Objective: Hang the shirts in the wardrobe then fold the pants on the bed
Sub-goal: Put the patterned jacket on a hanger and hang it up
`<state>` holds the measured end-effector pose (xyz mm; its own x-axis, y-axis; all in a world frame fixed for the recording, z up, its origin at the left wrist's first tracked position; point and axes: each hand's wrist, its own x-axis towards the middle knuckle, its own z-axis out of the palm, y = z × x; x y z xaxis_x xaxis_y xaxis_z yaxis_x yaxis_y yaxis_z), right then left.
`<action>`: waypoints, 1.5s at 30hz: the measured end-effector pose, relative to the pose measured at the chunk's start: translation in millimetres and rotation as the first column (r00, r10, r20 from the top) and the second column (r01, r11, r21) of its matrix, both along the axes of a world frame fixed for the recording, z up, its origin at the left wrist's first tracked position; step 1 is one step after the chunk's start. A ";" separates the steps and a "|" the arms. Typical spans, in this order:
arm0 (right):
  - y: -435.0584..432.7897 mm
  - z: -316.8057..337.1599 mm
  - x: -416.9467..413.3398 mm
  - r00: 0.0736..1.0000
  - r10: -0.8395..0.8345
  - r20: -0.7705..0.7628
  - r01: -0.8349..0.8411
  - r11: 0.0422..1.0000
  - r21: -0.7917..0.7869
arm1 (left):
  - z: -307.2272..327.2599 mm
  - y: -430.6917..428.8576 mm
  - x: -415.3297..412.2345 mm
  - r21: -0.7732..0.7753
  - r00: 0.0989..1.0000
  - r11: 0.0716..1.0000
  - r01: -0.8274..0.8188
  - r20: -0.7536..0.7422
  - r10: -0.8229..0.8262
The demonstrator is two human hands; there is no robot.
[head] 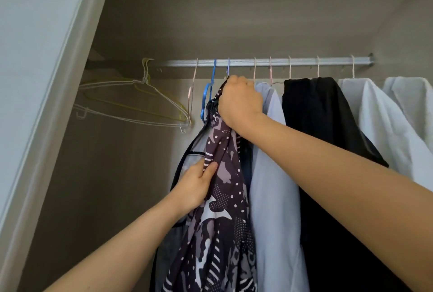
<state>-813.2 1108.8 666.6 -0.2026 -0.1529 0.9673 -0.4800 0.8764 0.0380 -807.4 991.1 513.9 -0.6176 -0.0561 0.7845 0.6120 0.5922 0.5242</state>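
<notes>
A dark purple patterned shirt (pixel 225 209) hangs from a purple hanger hook (pixel 228 66) on the silver wardrobe rail (pixel 262 62). My right hand (pixel 239 101) is closed around the top of the shirt at the hanger's neck, just under the rail. Lower down, my left hand (pixel 196 184) pinches the shirt's left front edge. To the right on the rail hang a pale blue shirt (pixel 274 174), a black garment (pixel 325 127) and white shirts (pixel 393 115).
Empty wire hangers (pixel 131 101) hang at the rail's left end, with a pink hanger (pixel 191 94) and a blue hanger (pixel 207 94) beside the patterned shirt. The wardrobe's white door frame (pixel 54 80) rises on the left. A grey garment (pixel 196 148) hangs behind the patterned shirt.
</notes>
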 end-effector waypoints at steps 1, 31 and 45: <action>2.1 -6.4 0.7 0.999 -0.033 -0.033 0.035 0.999 0.038 | -2.4 1.3 1.6 0.000 1.000 1.000 0.002 -0.009 -0.002; 58.1 -301.3 142.1 0.943 0.331 0.020 -0.304 0.839 0.452 | -192.7 18.6 243.3 -0.389 0.590 0.453 -0.802 -0.399 0.702; -31.0 -498.8 262.9 0.611 0.687 0.392 -0.772 0.407 0.489 | -385.4 -23.0 424.1 -0.571 0.368 0.185 -0.800 -0.223 0.902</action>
